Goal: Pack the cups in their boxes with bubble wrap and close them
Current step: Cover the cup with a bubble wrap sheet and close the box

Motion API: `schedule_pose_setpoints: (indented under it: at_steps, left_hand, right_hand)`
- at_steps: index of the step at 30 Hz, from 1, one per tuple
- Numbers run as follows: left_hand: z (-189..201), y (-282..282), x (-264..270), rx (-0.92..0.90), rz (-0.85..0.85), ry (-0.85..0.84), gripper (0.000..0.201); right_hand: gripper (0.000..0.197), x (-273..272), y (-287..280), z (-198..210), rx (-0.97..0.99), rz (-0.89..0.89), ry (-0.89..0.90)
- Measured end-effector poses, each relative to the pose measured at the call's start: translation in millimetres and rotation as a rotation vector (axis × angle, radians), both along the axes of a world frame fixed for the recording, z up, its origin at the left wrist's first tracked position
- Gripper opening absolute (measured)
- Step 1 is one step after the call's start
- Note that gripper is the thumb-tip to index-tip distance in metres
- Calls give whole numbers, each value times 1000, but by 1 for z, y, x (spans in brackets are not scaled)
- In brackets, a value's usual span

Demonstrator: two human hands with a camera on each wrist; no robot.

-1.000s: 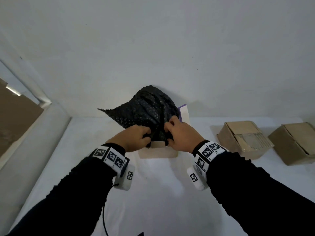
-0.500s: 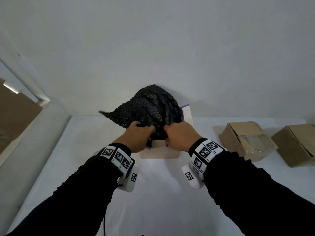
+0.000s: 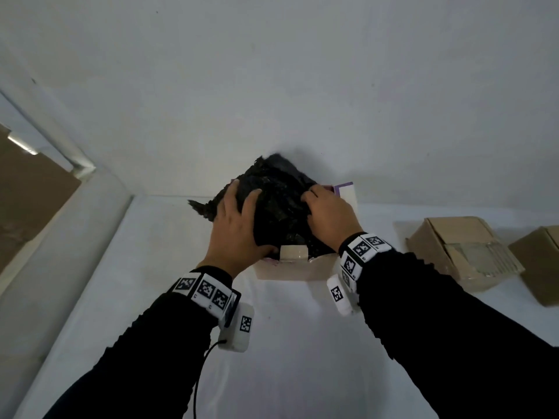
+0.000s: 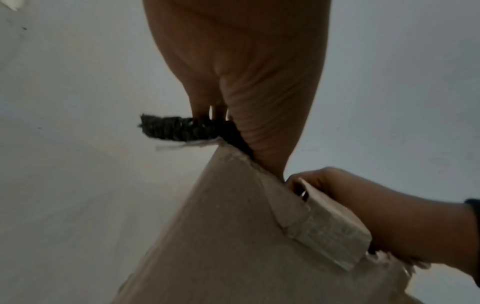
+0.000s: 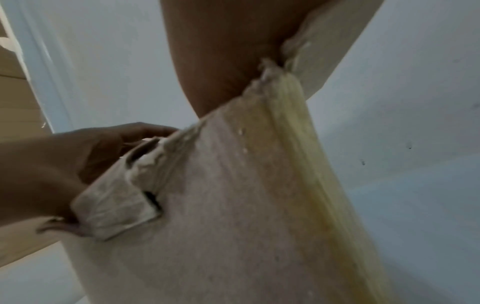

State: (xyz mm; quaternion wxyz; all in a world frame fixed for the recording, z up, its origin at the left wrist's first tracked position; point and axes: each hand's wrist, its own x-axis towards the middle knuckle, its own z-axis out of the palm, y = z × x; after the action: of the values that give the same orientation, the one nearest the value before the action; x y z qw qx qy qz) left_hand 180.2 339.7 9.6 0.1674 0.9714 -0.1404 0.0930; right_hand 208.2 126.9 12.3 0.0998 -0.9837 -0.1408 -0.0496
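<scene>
Head view. Left hand laid flat, fingers spread and fairly straight, on the near-left side of a crumpled wad of black bubble wrap; right hand pressed on the wad's right side, fingers bent into the folds. Wad bulging well above the rim of an open cardboard box at the middle of the white table, one corner of wrap projecting past the left edge. Purple-edged rear flap upright behind the right hand; short taped front flap upright between the wrists. Cup hidden; presence under the wrap not determinable. Two closed brown cartons well apart to the right, beside each other.

Left wrist view. Palm of the left hand bearing down on the bubble wrap at the top edge of the box; fingertips out of sight. Right hand at the box's far side, fingers curled just behind the front flap; contact with the flap not determinable.

Right wrist view. Right hand pressed down inside the box opening, fingers hidden, grasp on the wrap not determinable. Left hand at the left, beside the front flap. Picture blurred.
</scene>
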Motion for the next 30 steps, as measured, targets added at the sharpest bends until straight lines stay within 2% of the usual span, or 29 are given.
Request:
schedule_pose_setpoints:
  at_steps: [3,6,10,14,18,20,22,24,27,30]
  left_hand:
    - [-5,-6,7,-112,-133,78,111]
    - [2,-9,15,-146,-253,158,108]
    - [8,-12,26,47,-336,138,100]
    - [1,-18,37,319,-355,170,90]
    - [4,-21,43,388,-398,204,82]
    - [4,-17,40,416,-357,117,83]
    - [6,-12,34,364,-192,4,80]
    - [4,-7,30,237,-79,6,87]
    - [0,-5,24,42,-120,32,94]
    - [0,-7,23,-20,-222,36,90]
  right_hand:
    - [28,-3,-2,-4,-106,47,-5]
    - [38,-5,-2,-8,-196,45,1]
    - [41,0,0,-15,-193,10,-17]
    - [36,5,4,-20,-347,2,0]
    - [22,5,8,-19,-402,-9,11]
    - [22,7,6,-20,-380,8,29]
    - [27,9,2,-23,-379,10,0]
    - [38,8,0,-24,-383,-46,-41]
    - [48,4,1,-22,-359,-165,-99]
    - [28,1,0,-18,-348,-216,-174]
